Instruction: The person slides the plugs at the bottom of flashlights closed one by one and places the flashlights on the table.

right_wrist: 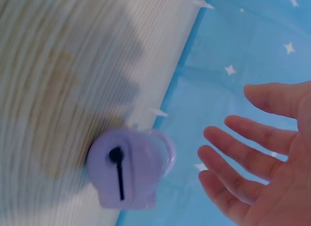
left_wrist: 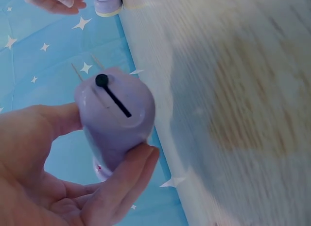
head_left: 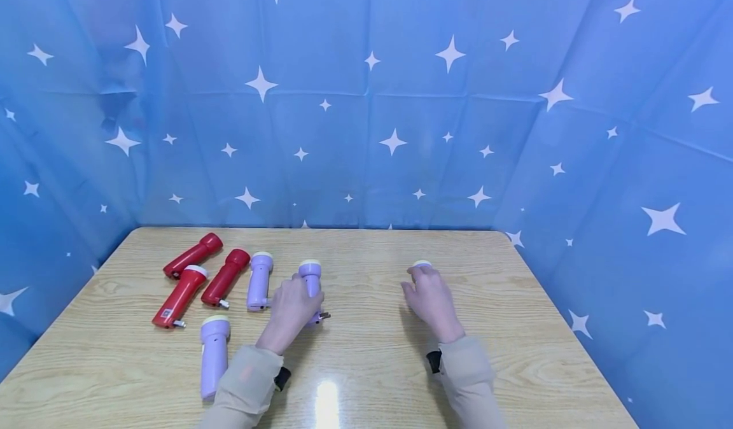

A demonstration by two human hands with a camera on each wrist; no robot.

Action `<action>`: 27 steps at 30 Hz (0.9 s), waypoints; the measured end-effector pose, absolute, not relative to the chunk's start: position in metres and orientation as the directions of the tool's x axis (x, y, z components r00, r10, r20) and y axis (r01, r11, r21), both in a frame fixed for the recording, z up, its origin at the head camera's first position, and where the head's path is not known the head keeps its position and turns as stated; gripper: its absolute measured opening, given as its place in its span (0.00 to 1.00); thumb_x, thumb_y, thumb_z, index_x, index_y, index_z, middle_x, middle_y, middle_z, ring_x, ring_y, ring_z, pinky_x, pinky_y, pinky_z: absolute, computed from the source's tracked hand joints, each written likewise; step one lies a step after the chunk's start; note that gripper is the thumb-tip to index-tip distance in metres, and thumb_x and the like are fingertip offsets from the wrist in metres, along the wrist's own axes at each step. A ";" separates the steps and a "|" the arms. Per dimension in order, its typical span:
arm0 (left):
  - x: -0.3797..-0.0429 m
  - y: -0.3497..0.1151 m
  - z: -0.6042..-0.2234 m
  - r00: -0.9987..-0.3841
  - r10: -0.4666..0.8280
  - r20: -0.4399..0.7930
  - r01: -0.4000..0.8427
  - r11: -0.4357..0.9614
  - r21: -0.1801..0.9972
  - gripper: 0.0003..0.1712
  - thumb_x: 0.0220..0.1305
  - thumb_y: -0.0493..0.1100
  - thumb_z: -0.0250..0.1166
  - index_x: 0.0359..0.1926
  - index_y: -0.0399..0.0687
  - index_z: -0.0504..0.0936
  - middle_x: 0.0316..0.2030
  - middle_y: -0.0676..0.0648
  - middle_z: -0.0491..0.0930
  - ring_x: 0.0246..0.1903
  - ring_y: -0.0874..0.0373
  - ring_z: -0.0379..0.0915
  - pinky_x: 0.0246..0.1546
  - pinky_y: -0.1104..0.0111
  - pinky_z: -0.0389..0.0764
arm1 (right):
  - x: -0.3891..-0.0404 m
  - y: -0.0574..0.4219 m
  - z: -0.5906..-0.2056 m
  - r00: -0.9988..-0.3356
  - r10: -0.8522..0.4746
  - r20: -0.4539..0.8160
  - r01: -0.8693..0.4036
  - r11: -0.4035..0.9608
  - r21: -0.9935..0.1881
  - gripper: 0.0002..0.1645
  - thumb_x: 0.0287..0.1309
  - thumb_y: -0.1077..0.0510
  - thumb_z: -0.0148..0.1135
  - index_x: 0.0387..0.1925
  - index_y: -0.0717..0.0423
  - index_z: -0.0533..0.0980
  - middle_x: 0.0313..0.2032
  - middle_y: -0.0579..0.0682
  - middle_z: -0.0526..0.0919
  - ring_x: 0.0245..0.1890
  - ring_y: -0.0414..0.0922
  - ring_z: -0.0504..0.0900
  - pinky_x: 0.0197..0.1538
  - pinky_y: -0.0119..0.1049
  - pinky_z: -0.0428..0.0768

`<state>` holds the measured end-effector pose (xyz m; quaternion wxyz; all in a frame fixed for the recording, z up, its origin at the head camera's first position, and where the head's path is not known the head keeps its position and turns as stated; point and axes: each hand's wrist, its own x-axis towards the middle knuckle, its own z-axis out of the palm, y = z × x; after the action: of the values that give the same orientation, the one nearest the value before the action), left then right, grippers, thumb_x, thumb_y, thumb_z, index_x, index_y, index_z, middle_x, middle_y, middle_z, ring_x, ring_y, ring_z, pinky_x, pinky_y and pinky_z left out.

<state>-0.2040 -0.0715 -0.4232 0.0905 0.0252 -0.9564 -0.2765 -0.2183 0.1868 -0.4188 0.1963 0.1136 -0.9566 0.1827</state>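
where the table (head_left: 366,378) was seen from above, a purple flashlight (head_left: 311,281) was gripped in the left hand (head_left: 291,308), its pale-rimmed head pointed away and two metal prongs (head_left: 325,315) stuck out sideways from its tail; whether it touched the wood could not be told. well to the right, a second purple flashlight (right_wrist: 127,167) was seen lying on the wood, mostly covered in the head view by the right hand (head_left: 431,298), whose fingers were spread loosely and held nothing, apart from it in the right wrist view. at the left, three red flashlights (head_left: 180,295) and two more purple flashlights (head_left: 214,359) were laid out, one of the purple ones just beside the left hand. a blue star-patterned curtain (head_left: 343,117) was hung behind. judging by looks, each flashlight would be light, with a stiff, smooth plastic shell that might slide a little under dry fingers; it would best be held round the narrow body, clear of the thin prongs, which could bend, and of the lens end.
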 end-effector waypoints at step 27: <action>-0.215 -0.057 -0.428 -0.975 -0.164 0.150 0.004 0.661 0.751 0.33 0.55 0.55 0.67 0.48 0.28 0.74 0.33 0.35 0.84 0.25 0.54 0.80 0.21 0.70 0.76 | -0.197 0.133 -0.424 -0.806 -0.388 0.448 -0.524 0.820 -0.232 0.18 0.53 0.55 0.67 0.45 0.60 0.79 0.41 0.56 0.84 0.42 0.52 0.82 0.46 0.42 0.80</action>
<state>-0.2150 -0.0571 -0.4283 0.1025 0.0440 -0.9054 -0.4096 -0.1967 0.1329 -0.4235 0.1942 0.2439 -0.9339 0.1751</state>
